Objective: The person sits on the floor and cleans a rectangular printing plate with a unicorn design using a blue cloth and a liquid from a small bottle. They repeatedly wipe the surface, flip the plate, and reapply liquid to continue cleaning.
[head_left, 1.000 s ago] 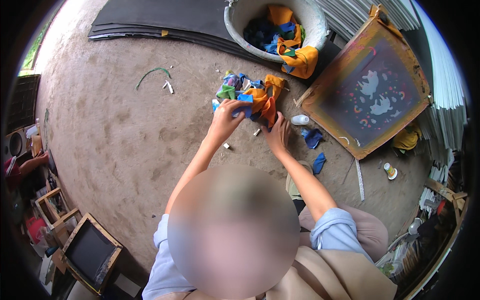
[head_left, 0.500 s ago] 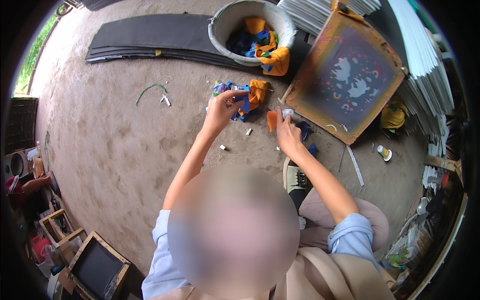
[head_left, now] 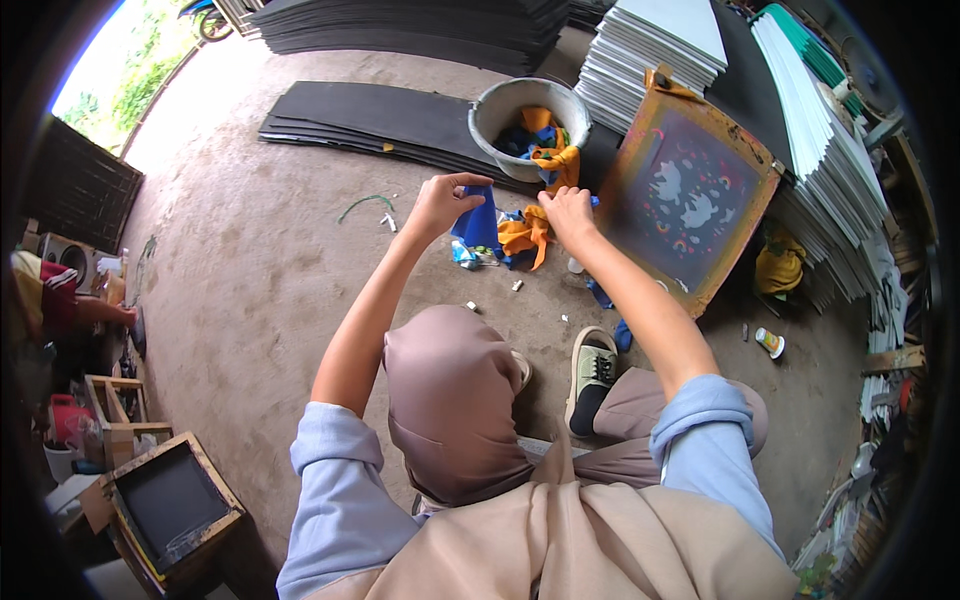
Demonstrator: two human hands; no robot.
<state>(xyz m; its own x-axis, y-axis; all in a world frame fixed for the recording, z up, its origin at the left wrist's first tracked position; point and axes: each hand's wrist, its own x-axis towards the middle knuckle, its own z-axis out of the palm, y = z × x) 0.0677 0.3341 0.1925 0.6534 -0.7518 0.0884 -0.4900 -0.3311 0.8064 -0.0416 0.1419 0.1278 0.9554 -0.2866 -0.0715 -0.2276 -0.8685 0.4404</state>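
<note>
My left hand (head_left: 440, 210) pinches a blue fabric scrap (head_left: 478, 222) by its top edge, and the scrap hangs down flat. Just right of it, my right hand (head_left: 570, 216) is closed with the fingers curled down; what it grips is hidden, though a bit of blue shows at its right edge. Between and below the hands, an orange cloth scrap (head_left: 524, 236) lies crumpled on the floor among blue scraps. A light-blue and white wrapper (head_left: 464, 255) lies at the near-left side of that pile. Partly covered by my right hand's wrist, a small pale cup (head_left: 575, 266) shows.
Beyond the hands stands a grey bucket (head_left: 482, 130) of orange and blue cloth. A wooden-framed printing screen (head_left: 640, 160) leans at the right, beside stacked white sheets (head_left: 650, 50). Black sheets (head_left: 370, 110) lie behind. A small cup (head_left: 770, 343) lies right of my shoe (head_left: 590, 375).
The view has shifted, bringing my knee into sight. The blue scrap now hangs spread below my left hand. My right hand has moved away from the pale cup, up and closer to the orange cloth.
</note>
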